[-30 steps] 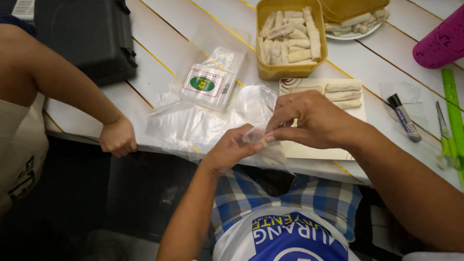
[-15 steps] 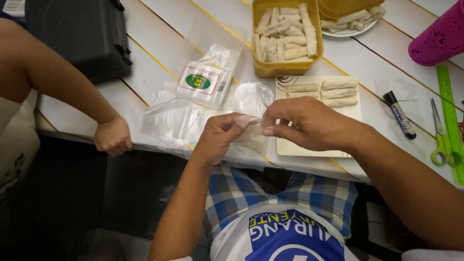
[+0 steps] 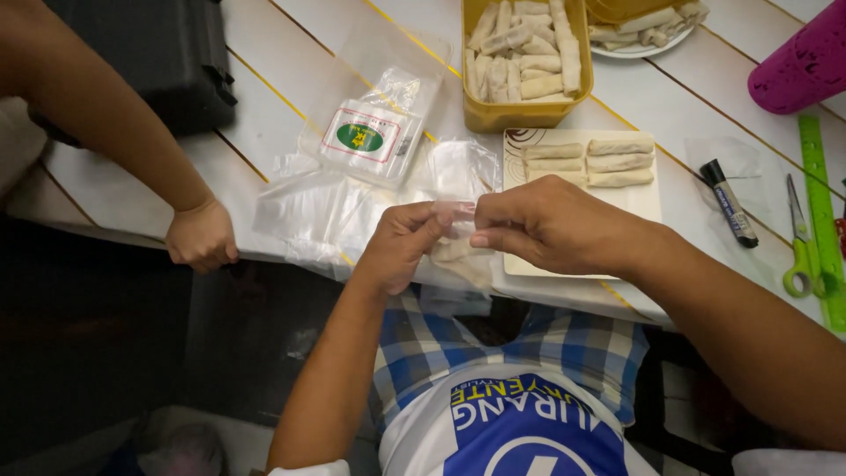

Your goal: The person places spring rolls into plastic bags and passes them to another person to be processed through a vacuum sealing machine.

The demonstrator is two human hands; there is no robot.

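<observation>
Small clear bag (image 3: 454, 211) pinched at its top between both hands, held just above the near table edge (image 3: 106, 189); its lower part with a pale roll inside (image 3: 458, 251) hangs down below the fingers. Left hand (image 3: 401, 247) grips the bag's left side, thumb and fingers closed on the plastic. Right hand (image 3: 551, 225) grips the right side, fingertips (image 3: 483, 238) pressed on the film, touching or nearly touching the left thumb. Right hand sits over the near part of a white tray (image 3: 648, 198) that carries six pale rolls (image 3: 589, 161) in two columns. Just left of the hands, a loose heap of clear bags (image 3: 317, 216) lies on the table, with a labelled pack of bags (image 3: 366, 137) behind it. Behind the tray, a yellow tub (image 3: 527, 113) full of rolls; right of that, a plate (image 3: 643, 48) with more rolls, partly cut off. Far right: black marker (image 3: 730, 203), green scissors (image 3: 802, 256), green ruler (image 3: 821, 211), pink container (image 3: 806, 62) at the corner. Far left, another person's hand (image 3: 201, 236) is curled over the table edge, well apart from the bag. Black case (image 3: 150, 53) at the top left.
</observation>
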